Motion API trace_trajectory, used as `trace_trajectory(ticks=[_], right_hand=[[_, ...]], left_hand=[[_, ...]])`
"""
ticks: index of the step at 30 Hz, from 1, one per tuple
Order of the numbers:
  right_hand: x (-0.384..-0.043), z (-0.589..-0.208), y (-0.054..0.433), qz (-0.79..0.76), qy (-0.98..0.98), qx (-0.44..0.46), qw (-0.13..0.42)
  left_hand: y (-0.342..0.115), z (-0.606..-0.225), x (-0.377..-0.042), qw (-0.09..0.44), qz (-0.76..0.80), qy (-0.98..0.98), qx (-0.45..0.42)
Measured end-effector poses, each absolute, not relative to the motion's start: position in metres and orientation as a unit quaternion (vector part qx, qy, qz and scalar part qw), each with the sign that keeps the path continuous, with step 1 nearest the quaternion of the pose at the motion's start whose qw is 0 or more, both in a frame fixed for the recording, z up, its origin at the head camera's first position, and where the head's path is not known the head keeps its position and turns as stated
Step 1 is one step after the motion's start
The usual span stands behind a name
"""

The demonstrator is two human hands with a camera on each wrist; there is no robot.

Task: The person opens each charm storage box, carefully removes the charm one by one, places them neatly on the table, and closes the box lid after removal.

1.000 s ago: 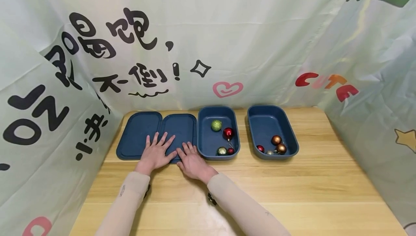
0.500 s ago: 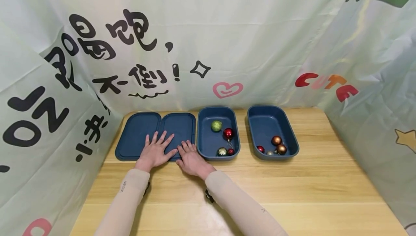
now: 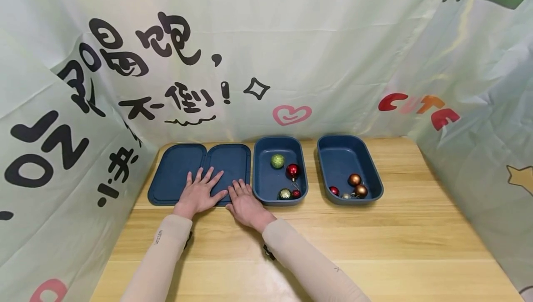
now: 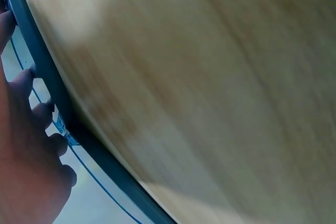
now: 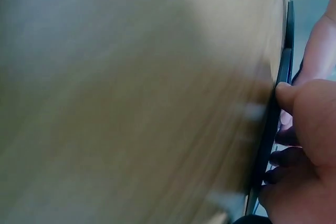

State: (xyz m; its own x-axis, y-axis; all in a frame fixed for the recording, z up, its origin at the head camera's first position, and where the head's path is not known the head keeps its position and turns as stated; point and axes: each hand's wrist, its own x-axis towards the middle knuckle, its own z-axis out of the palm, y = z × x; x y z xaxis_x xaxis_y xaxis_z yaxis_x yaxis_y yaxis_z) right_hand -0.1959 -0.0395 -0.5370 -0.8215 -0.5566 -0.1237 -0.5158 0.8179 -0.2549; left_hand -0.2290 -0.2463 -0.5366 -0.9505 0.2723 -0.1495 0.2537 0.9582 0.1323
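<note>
Two dark blue rectangular lids lie side by side at the left of the table. My left hand (image 3: 200,195) rests with spread fingers across the near part of both the left lid (image 3: 176,165) and the right lid (image 3: 228,161). On the near right part of the right lid lies my right hand (image 3: 246,206), fingers straight, just beside a blue box. Neither hand holds anything. The wrist views show my left hand (image 4: 29,150) and my right hand (image 5: 310,145) over the dark lid edges; much of the lid surfaces is out of sight there.
Right of the lids stands a blue box (image 3: 278,138) holding a green glitter bauble (image 3: 277,161), a red bauble (image 3: 293,170) and smaller ones. Farther right, another blue box (image 3: 339,138) holds copper baubles (image 3: 355,180) and smaller ones. Printed cloth (image 3: 333,61) hangs behind the wooden table (image 3: 399,237).
Over the first half second the lids shifted slightly under my hands, the right one a little away from me and left, the left one a little left. Since then nothing visibly moves.
</note>
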Motion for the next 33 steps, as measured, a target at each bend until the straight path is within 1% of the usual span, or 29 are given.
trace_trajectory(ticks=[7,11,15,19,21,25,28,30,33], right_hand=[[-0.190,-0.526,-0.035,-0.149,0.941,-0.294,0.074],[-0.186,-0.513,-0.033,-0.209,0.927,-0.310,0.037],[-0.183,-0.495,-0.023,-0.311,0.894,-0.322,-0.009],[-0.194,-0.480,-0.001,-0.391,0.868,-0.299,-0.072],[-0.205,-0.476,0.013,-0.416,0.865,-0.267,-0.090],[-0.228,-0.474,0.045,-0.444,0.870,-0.197,-0.090],[-0.241,-0.475,0.066,-0.444,0.878,-0.158,-0.082],[-0.249,-0.475,0.077,-0.438,0.883,-0.148,-0.082],[-0.258,-0.477,0.089,-0.420,0.894,-0.139,-0.075]], left_hand=[[-0.249,-0.538,-0.227,0.054,0.068,0.987,0.134],[-0.250,-0.538,-0.227,0.021,0.104,0.986,0.127],[-0.244,-0.535,-0.228,-0.017,0.145,0.981,0.127],[-0.231,-0.527,-0.227,-0.045,0.183,0.973,0.137],[-0.222,-0.522,-0.226,-0.058,0.203,0.967,0.141],[-0.198,-0.513,-0.225,-0.080,0.237,0.957,0.146],[-0.179,-0.509,-0.226,-0.087,0.254,0.952,0.149],[-0.167,-0.508,-0.228,-0.082,0.252,0.952,0.153],[-0.150,-0.508,-0.230,-0.050,0.227,0.959,0.162]])
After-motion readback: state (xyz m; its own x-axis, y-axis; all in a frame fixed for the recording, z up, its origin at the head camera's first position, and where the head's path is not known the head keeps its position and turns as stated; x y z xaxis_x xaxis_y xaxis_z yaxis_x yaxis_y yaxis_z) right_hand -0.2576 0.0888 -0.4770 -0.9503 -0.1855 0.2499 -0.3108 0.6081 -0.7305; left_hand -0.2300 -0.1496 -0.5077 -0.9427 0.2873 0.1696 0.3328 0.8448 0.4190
